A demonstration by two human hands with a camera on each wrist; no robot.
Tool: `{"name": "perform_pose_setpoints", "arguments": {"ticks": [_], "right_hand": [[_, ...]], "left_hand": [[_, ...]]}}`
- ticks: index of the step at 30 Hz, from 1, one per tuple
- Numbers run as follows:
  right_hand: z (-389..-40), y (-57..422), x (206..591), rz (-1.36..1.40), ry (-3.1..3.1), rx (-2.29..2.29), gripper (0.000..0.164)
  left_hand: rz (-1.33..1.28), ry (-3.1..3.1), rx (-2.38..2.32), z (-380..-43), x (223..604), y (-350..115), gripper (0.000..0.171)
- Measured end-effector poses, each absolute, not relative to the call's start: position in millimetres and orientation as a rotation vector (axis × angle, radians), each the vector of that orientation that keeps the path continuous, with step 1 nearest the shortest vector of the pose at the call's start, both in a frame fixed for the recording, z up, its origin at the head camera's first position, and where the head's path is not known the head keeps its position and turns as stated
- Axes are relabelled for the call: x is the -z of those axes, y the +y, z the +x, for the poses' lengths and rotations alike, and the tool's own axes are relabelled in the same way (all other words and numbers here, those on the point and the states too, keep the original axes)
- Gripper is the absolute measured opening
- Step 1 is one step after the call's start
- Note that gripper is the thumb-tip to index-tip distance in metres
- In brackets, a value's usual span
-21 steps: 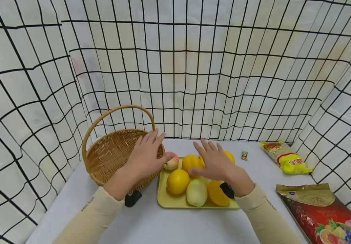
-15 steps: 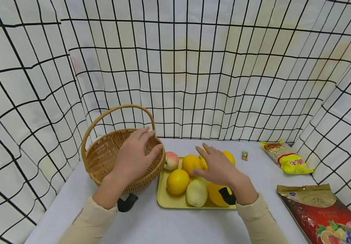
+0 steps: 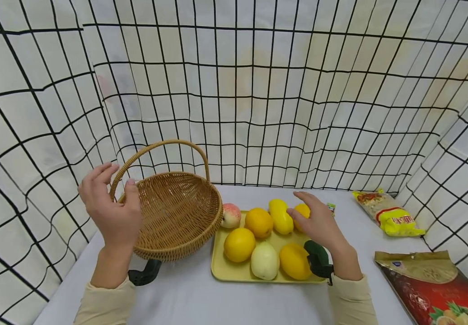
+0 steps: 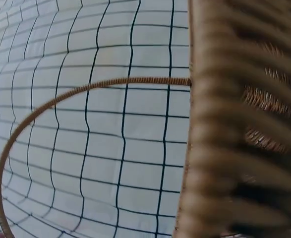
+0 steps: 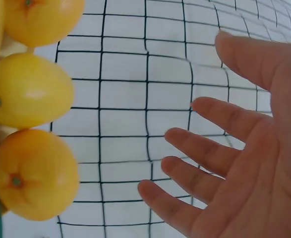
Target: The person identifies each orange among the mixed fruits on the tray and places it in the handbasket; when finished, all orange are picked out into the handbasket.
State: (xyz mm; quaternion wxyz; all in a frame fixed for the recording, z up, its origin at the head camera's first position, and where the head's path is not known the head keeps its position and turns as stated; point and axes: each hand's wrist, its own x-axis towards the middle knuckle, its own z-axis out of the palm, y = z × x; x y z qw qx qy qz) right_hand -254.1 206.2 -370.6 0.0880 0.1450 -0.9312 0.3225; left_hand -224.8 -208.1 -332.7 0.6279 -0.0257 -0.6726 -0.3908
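A wicker basket (image 3: 177,212) with a tall arched handle (image 3: 169,141) stands on the left of the table. Beside the handle's left foot my left hand (image 3: 114,212) is raised, thumb apart from slightly bent fingers; whether it touches the handle I cannot tell. In the left wrist view the basket's woven side (image 4: 219,124) looms close. My right hand (image 3: 319,223) is spread above the right part of a yellow tray (image 3: 234,274), holding nothing. On the tray lie a peach (image 3: 231,215), oranges (image 3: 239,244), a yellow mango (image 3: 280,217), a pale green pear-like fruit (image 3: 264,260) and other fruit.
At the right lie a yellow-ended food packet (image 3: 398,219) and a large red candy bag (image 3: 433,284). A tiny green packet (image 3: 331,207) is partly hidden behind my right hand. Black netting (image 3: 250,113) over white cloth encloses the table's back and sides.
My left hand has moved left from the basket's right rim, across its opening, to the handle's left side. My right hand has shifted right, uncovering more fruit. The view has turned slightly.
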Motion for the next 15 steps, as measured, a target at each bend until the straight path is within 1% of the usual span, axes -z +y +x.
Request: {"name": "perform_pose_setpoints", "arguments": {"ticks": [4, 10, 15], "right_hand": [[-259.6, 223.6, 380.1, 0.338, -2.712, -1.054, 0.058], [-267.5, 238.6, 389.6, 0.196, -2.642, -1.221, 0.057], [-273.7, 248.2, 396.3, 0.103, -2.674, -1.242, 0.059]], "left_hand": [[0.061, -1.687, 1.003, -225.1, 338.9, -218.9, 0.042], [0.333, -1.858, 1.265, -221.9, 349.8, -226.5, 0.046], [0.31, -1.851, 1.155, -225.4, 362.2, -234.3, 0.044]]}}
